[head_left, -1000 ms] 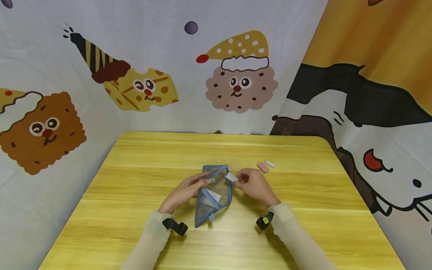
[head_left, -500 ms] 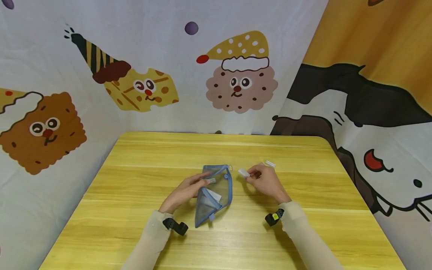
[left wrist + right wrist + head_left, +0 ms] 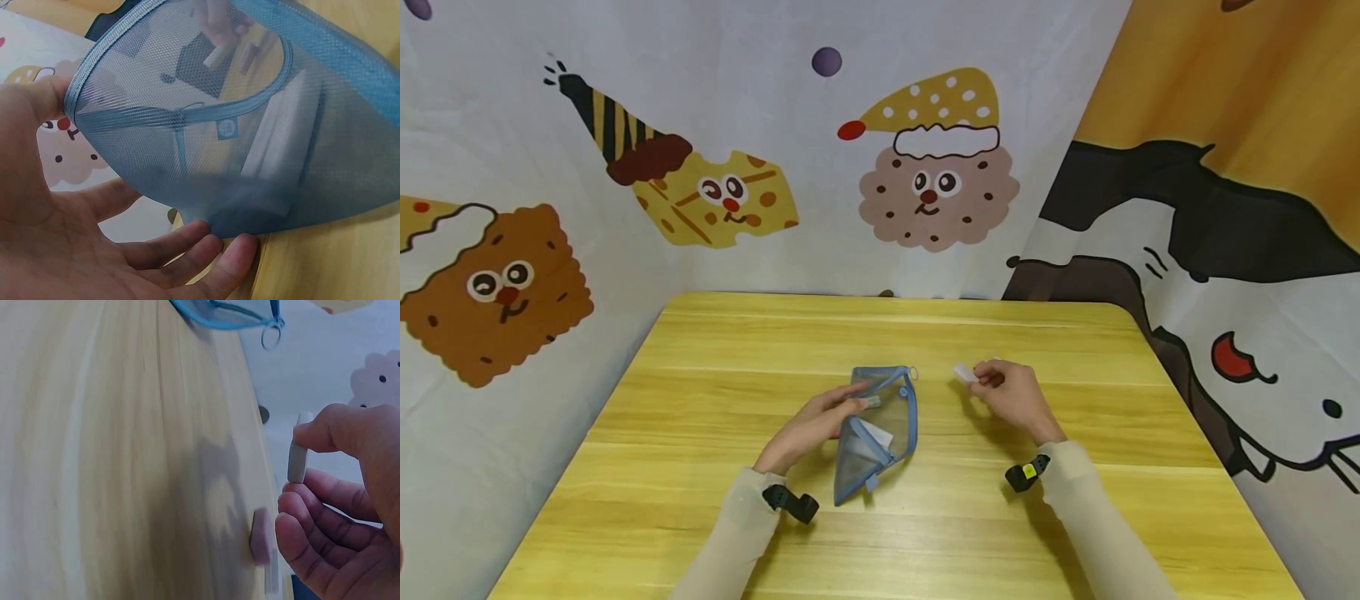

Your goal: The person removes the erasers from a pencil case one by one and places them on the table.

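Right hand point(image 3: 1011, 396): thumb and forefinger are clamped on a small white block point(image 3: 297, 459), the remaining fingers loosely curled below it in the right wrist view. The block is raised above the table, right of centre in the head view.

Left hand point(image 3: 808, 425): thumb and fingers stand apart, holding a blue mesh pouch point(image 3: 898, 421). In the left wrist view one digit meets the pouch at upper left; fingertips sit at its lower edge. The pouch lies just below centre of the head view, mouth open, a white item point(image 3: 284, 125) inside, a metal ring point(image 3: 270, 337) at one corner.

Lower right of the right wrist view: a pink block point(image 3: 261, 537), a white stick point(image 3: 272, 569) beside it.

Beneath: a wood-grain table point(image 3: 737, 333). Behind: a printed cartoon cloth point(image 3: 820, 258).
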Motion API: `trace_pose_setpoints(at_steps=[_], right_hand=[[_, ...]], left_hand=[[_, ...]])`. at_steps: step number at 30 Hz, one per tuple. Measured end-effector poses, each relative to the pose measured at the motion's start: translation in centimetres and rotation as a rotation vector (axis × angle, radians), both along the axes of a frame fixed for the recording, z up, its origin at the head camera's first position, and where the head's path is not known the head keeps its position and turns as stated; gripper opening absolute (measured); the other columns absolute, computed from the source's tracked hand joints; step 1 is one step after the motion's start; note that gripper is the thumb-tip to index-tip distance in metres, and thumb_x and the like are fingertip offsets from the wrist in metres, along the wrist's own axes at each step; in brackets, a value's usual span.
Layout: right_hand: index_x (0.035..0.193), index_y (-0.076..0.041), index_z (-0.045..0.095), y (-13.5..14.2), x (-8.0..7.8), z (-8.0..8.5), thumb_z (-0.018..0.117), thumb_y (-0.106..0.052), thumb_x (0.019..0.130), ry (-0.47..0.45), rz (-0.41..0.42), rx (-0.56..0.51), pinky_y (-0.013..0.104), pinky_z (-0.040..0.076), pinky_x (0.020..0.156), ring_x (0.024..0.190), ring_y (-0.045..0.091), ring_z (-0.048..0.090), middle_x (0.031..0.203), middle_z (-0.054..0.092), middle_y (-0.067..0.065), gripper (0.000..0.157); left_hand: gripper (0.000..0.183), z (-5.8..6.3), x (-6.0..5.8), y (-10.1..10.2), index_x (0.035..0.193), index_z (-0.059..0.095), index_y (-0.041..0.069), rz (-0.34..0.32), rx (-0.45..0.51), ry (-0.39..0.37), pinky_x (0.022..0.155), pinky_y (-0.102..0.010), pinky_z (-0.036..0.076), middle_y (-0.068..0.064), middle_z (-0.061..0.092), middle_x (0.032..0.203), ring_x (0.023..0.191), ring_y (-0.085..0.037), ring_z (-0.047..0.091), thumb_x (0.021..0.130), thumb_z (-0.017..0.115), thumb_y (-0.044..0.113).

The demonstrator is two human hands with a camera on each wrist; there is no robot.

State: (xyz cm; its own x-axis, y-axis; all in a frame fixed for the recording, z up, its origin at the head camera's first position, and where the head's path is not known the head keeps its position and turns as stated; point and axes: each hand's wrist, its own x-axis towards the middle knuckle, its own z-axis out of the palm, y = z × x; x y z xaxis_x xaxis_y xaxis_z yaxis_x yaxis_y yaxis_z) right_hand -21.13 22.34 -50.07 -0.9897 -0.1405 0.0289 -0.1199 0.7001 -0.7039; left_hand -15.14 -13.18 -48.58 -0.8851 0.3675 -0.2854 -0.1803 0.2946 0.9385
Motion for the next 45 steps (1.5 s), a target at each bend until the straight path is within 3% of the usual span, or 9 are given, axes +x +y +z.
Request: trace_pose_setpoints(at_steps=[20,34,42,45], right_hand=[[0.110,-0.003,0.073,4.3,-1.4,-0.5,0.076,-0.034,0.093,0.016,-0.084,0.100,0.028,0.052,0.069,0.087,0.025,0.067,0.100,0.074,0.014,0.035],[0.115,-0.001,0.071,6.4,-2.1,-0.9,0.073,-0.031,0.094,0.005,-0.164,0.145,0.028,0.051,0.066,0.089,0.029,0.068,0.105,0.074,0.019,0.037],[0.114,0.001,0.071,7.4,-2.3,-1.4,0.071,-0.031,0.095,-0.018,-0.209,0.136,0.028,0.051,0.063,0.082,0.027,0.066,0.104,0.072,0.021,0.037],[0.114,0.001,0.071,7.6,-2.3,-1.6,0.070,-0.031,0.095,-0.025,-0.219,0.147,0.027,0.051,0.064,0.082,0.027,0.066,0.104,0.071,0.021,0.037]], left_hand=[[0.062,0.0,0.0,0.0,0.158,0.042,0.025,0.004,0.009,0.000,0.108,-0.057,0.049,-0.007,0.051,0.155,0.141,-0.034,0.050,0.103,0.055,0.049],[0.062,0.0,0.1,0.0,0.158,0.041,0.025,-0.002,0.008,0.002,0.108,-0.057,0.049,-0.006,0.050,0.155,0.140,-0.034,0.050,0.103,0.055,0.050],[0.062,0.0,0.1,0.0,0.158,0.042,0.025,-0.002,-0.009,0.010,0.105,-0.055,0.051,-0.006,0.054,0.151,0.106,-0.023,0.056,0.103,0.054,0.051],[0.062,0.0,0.1,-0.1,0.158,0.042,0.026,-0.002,-0.011,0.010,0.105,-0.054,0.051,-0.006,0.055,0.149,0.101,-0.022,0.055,0.103,0.055,0.051]])
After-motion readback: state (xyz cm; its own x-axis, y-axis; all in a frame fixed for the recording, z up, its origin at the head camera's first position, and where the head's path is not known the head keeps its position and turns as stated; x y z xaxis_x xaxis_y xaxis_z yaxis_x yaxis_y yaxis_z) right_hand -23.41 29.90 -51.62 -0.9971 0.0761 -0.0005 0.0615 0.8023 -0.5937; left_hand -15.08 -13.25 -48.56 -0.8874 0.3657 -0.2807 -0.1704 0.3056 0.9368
